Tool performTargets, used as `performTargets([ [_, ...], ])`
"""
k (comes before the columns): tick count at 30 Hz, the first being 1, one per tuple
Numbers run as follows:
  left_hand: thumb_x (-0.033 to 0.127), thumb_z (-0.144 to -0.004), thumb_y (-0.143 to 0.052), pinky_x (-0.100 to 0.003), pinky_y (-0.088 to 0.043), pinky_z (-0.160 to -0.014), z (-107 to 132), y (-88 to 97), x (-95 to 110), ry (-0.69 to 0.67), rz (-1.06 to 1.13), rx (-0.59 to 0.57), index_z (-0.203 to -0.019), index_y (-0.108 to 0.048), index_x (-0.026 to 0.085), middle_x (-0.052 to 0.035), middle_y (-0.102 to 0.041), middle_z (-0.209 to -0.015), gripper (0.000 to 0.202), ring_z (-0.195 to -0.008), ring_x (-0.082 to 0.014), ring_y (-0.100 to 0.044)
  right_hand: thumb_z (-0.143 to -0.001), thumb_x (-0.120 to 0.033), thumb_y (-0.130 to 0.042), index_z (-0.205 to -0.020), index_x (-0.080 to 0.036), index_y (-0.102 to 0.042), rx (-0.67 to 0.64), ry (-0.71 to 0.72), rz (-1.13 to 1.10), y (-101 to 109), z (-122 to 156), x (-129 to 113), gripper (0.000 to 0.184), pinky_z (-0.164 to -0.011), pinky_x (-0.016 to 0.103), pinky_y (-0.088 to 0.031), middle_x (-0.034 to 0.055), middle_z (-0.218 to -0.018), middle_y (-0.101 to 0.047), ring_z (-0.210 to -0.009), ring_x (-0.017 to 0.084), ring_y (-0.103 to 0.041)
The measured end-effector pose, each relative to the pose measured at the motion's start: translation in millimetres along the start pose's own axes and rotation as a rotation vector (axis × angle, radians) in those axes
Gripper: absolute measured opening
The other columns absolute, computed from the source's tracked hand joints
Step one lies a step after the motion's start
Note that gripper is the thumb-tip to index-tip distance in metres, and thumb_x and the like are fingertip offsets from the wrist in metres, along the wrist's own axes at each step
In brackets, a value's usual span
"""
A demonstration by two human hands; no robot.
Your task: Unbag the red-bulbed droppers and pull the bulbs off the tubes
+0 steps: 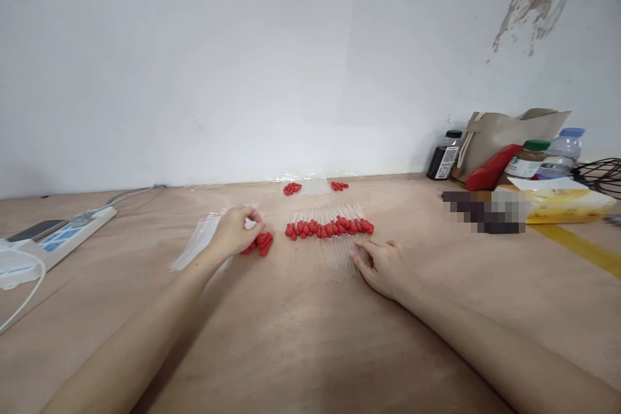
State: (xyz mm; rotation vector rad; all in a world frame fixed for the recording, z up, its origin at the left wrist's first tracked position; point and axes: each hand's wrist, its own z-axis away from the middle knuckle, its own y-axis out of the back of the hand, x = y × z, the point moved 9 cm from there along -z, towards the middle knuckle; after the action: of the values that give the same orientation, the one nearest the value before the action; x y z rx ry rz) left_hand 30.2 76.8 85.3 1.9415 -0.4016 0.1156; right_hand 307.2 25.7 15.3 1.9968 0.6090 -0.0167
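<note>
Apparently the right hand touches clear sticks; bottle labels look blurred.

I see soft, even light on the wall and table. Blurred shadows lie beside the left arm and right arm. Film glints faintly. Bottles at right look stretched, near a blocky, pixelated patch; fine detail is soft.

Bare forearms, bare left hand, bare right hand
</note>
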Motion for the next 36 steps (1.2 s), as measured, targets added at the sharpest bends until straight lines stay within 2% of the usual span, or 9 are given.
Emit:
performTargets([
  [4,0.046,-0.069,-0.051,-0.038,-0.035,-0.079,-9.7,-26.7,33.5,-0.086,-0.150,-0.099,-0.071,-0.061,0.021,-0.0062,-0.059,-0.083,0.027,-0.091,-0.0265,-0.052,-0.085,-0.035,-0.036,-0.100,-0.021,-0.057,-0.001,-0.075,-0.069,1.3,-0.9,7.0,0.030,-0.069,0.030,-0.031,0.0041,-0.084,-0.064,-0.070,0.015,-0.057],
  [7,0.050,-0.073,-0.047,-0.043,-0.032,-0.082,-15.6,-44.4,42.3,-0.066,-0.213,-0.140,-0.069,-0.062,0.020,-0.0088,-0.060,-0.086,0.034,-0.094,-0.0286,-0.050,-0.085,-0.035,-0.035,-0.101,-0.020,-0.057,-0.008,-0.162,-0.141,2.6,-1.6,15.2,0.031,-0.068,0.029,-0.032,0.0028,-0.075,-0.064,-0.068,0.016,-0.058],
  [11,0.047,-0.077,-0.042,-0.042,-0.032,-0.082,-18.7,-57.1,48.7,-0.108,-0.252,-0.116,-0.067,-0.062,0.019,-0.0088,-0.060,-0.085,0.035,-0.089,-0.0256,-0.052,-0.084,-0.034,-0.035,-0.098,-0.021,-0.059,-0.025,-0.274,-0.180,4.0,-1.9,24.0,0.031,-0.072,0.031,-0.031,0.0004,-0.068,-0.063,-0.066,0.016,-0.058],
  [17,0.032,-0.075,-0.045,-0.041,-0.033,-0.081,-22.0,-58.4,48.0,-0.082,-0.250,-0.067,-0.060,-0.059,0.018,-0.0079,-0.061,-0.079,0.025,-0.085,-0.0250,-0.054,-0.084,-0.030,-0.036,-0.095,-0.022,-0.060,-0.038,-0.297,-0.175,2.6,-2.2,25.9,0.028,-0.076,0.033,-0.029,0.0013,-0.077,-0.066,-0.073,0.017,-0.058],
  [22,0.027,-0.081,-0.037,-0.035,-0.038,-0.072,-9.3,-36.4,48.1,-0.051,-0.217,0.031,-0.074,-0.054,0.016,-0.0090,-0.059,-0.082,0.022,-0.083,-0.0228,-0.054,-0.083,-0.032,-0.038,-0.098,-0.022,-0.059,0.051,-0.285,-0.195,6.9,-2.0,28.4,0.027,-0.076,0.034,-0.031,0.0014,-0.075,-0.063,-0.072,0.017,-0.057],
  [25,0.029,-0.086,-0.034,-0.028,-0.041,-0.063,18.4,-32.0,59.0,-0.191,-0.072,0.046,-0.082,-0.049,0.017,-0.0046,-0.057,-0.077,0.020,-0.072,-0.0172,-0.054,-0.082,-0.039,-0.042,-0.107,-0.019,-0.053,0.258,-0.194,-0.173,27.1,0.2,21.7,0.034,-0.079,0.036,-0.033,0.0064,-0.090,-0.059,-0.083,0.020,-0.054],
  [28,0.029,-0.088,-0.034,-0.026,-0.042,-0.061,53.0,-42.5,74.3,-0.390,0.041,0.004,-0.083,-0.048,0.018,-0.0026,-0.056,-0.078,0.019,-0.068,-0.0144,-0.054,-0.082,-0.039,-0.043,-0.118,-0.015,-0.045,0.393,0.011,-0.146,44.8,5.0,0.7,0.044,-0.085,0.038,-0.033,0.0127,-0.108,-0.052,-0.099,0.023,-0.048],
  [32,0.024,-0.087,-0.042,-0.024,-0.044,-0.063,82.1,-46.2,91.7,-0.591,0.161,0.092,-0.080,-0.049,0.019,-0.0011,-0.058,-0.076,0.011,-0.069,-0.0120,-0.055,-0.080,-0.036,-0.049,-0.116,-0.020,-0.050,0.335,0.317,-0.057,46.0,10.0,-36.5,0.040,-0.091,0.041,-0.028,0.0097,-0.111,-0.054,-0.105,0.022,-0.046],
  [36,0.020,-0.083,-0.049,-0.022,-0.047,-0.065,89.5,-39.8,101.9,-0.678,0.251,0.202,-0.082,-0.048,0.019,-0.0012,-0.060,-0.079,0.002,-0.072,-0.0111,-0.058,-0.080,-0.033,-0.052,-0.106,-0.023,-0.057,0.258,0.478,-0.009,35.4,13.0,-57.8,0.028,-0.096,0.043,-0.021,0.0034,-0.093,-0.063,-0.096,0.019,-0.050],
])
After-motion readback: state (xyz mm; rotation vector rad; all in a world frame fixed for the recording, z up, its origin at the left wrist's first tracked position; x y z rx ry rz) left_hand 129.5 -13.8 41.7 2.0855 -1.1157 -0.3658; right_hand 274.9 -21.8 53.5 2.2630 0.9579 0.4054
